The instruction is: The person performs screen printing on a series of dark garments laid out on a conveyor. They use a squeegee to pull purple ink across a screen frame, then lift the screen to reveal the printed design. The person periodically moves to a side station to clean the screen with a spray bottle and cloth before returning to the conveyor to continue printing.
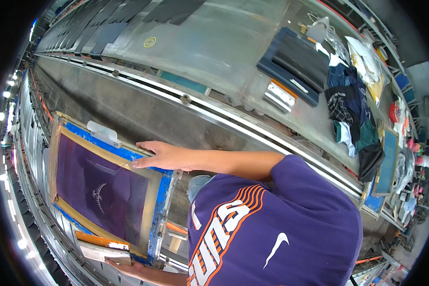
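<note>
A screen printing frame [158,190], with blue tape round a tan border and a purple mesh [76,171] bearing a small pale curved design, lies at the left. My right hand [164,156] is closed on its upper rim, thumb over the tape and a finger along the outer edge. Across the lower rim rests a squeegee [105,251] with an orange blade and a pale handle. At that handle's end my left hand [128,270] grips it from below, its fingers partly hidden. A translucent plastic piece [103,134] sits on the upper rim.
A metal rail [186,98] runs beside a long grey table [214,43]. On the table are dark fabric panels [114,33], a dark flat case-like object [298,62], another squeegee [280,97] and heaped clothes [345,105]. Another screen frame [386,162] stands at the far right.
</note>
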Tool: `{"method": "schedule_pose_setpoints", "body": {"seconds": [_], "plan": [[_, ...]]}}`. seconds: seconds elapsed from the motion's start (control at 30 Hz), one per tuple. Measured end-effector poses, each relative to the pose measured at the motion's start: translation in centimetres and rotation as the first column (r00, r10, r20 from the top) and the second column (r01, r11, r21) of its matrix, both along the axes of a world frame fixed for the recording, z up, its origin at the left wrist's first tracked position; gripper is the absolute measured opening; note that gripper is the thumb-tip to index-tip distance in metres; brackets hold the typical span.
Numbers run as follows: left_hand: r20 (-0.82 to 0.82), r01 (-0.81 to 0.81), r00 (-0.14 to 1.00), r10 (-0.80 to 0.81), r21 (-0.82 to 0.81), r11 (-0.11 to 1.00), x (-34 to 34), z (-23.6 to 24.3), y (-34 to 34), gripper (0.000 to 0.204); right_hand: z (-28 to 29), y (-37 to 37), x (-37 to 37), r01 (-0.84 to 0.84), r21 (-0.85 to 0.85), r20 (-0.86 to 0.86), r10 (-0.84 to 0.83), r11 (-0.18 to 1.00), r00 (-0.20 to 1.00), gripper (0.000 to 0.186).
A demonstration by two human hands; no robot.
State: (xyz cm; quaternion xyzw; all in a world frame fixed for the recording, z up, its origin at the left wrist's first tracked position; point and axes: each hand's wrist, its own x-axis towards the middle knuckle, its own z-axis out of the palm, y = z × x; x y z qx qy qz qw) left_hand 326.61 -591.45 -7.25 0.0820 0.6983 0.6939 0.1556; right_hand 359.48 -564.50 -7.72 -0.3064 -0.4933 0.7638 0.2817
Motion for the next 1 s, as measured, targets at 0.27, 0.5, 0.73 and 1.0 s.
{"method": "schedule_pose_setpoints", "body": {"seconds": [0.27, 0.5, 0.73, 1.0], "plan": [[0.071, -0.052, 0.996, 0.053, -0.005, 0.999, -9.8, -3.3, 12.6, 0.080, -3.9, 14.9, -13.3, -0.033, 0.016, 0.121, 0.031, 0.999, 0.992, 0.082], [-0.078, -0.014, 0.997, 0.015, 0.019, 1.000, -23.4, -3.1, 28.4, 0.084, -2.2, 27.7, -23.6, -0.001, 0.001, 0.146, 0.001, 1.000, 0.989, 0.094], [0.126, 0.329, 0.918, -0.376, 0.287, 0.900, -31.9, -6.0, 51.8, 0.056, -3.3, 41.1, -24.7, 0.280, 0.129, 0.229, -0.303, 0.951, 0.925, 0.099], [0.044, 0.600, 0.754, -0.655, 0.358, 0.715, -31.7, -6.2, 78.6, 0.037, -6.2, 56.4, -22.7, 0.613, 0.142, 0.110, -0.628, 0.777, 0.770, 0.088]]}}
